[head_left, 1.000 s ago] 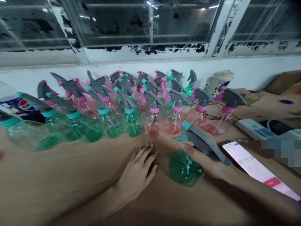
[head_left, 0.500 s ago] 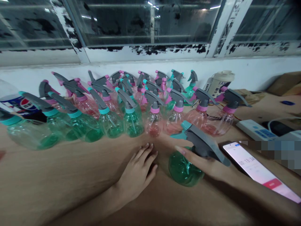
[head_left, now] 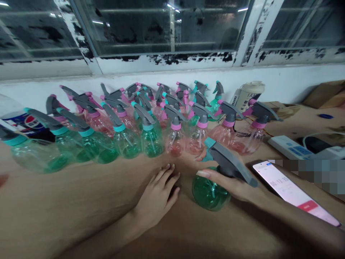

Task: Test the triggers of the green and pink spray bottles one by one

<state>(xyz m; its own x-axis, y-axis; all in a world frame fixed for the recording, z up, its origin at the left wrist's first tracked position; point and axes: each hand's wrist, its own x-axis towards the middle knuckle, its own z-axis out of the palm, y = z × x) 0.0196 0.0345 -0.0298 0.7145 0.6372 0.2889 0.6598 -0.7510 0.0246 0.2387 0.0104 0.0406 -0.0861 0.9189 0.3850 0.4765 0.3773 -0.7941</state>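
Note:
My right hand (head_left: 231, 181) is wrapped around the neck of a green spray bottle (head_left: 208, 194) with a grey and teal trigger head. The thumb lies across the near side, and fingertips show beyond the trigger. This bottle leans a little, its nozzle pointing to the left. To its left, my left hand (head_left: 156, 194) rests palm down on the wooden table (head_left: 67, 208), fingers stretched and holding nothing. Just beyond the hands stands a front row of spray bottles, among them a green one (head_left: 152, 140) with a teal collar and a pink one (head_left: 175, 142) with a pink collar.
Several more green and pink spray bottles crowd behind the front row. A Pepsi bottle (head_left: 29, 122) lies at the left. On the right are a phone (head_left: 293, 190) showing a timer, a white device (head_left: 289, 147), a paper cup (head_left: 250, 95) and a cardboard box (head_left: 323, 95).
The fingers of my right hand have come round the neck of the green spray bottle beneath the trigger. My left hand stays flat on the table. The view has shifted slightly.

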